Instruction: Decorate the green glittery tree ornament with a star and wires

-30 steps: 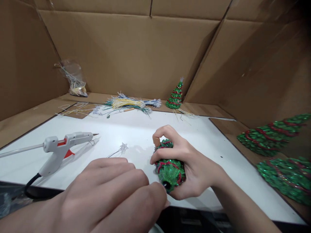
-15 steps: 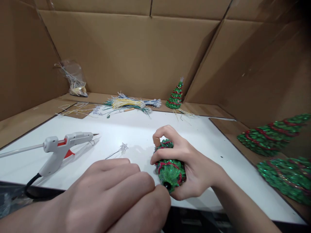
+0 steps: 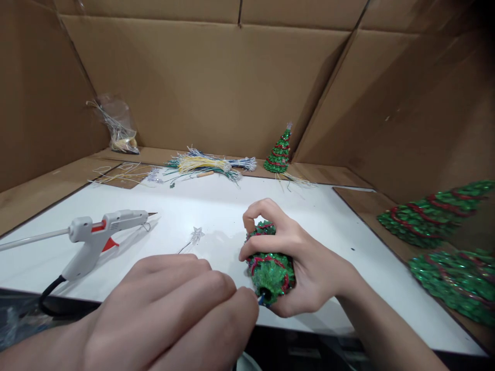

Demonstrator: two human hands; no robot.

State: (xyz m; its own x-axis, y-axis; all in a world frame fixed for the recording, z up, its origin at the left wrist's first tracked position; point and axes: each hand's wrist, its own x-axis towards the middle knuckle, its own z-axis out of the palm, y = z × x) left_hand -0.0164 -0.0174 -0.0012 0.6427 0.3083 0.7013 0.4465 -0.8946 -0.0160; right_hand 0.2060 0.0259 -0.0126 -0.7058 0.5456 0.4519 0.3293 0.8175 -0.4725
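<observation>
My right hand (image 3: 297, 257) is wrapped round a small green Christmas tree (image 3: 270, 273) with red garland, its narrow end turned toward me. A dark round hole (image 3: 266, 293) shows in that end. Closed in a pinch, my left hand (image 3: 181, 314) is just left of the hole. Between its fingertips and the hole a short bit of thin blue wire (image 3: 262, 299) shows; the rest is hidden by the fingers. Beyond my left hand, a clear star (image 3: 197, 235) on a thin stem lies on the white table (image 3: 224, 206).
A white glue gun (image 3: 104, 232) stands at left, its cord running off the front edge. Wire bundles (image 3: 209, 164), a plastic bag (image 3: 118, 123) and a finished tree (image 3: 279, 152) are at the back. Two more trees (image 3: 433, 216) lie at right. Cardboard walls (image 3: 201, 77) enclose the table.
My left hand has drawn back slightly left from the tree's hole, and the blue wire now shows at its fingertips. The right hand and tree have hardly moved.
</observation>
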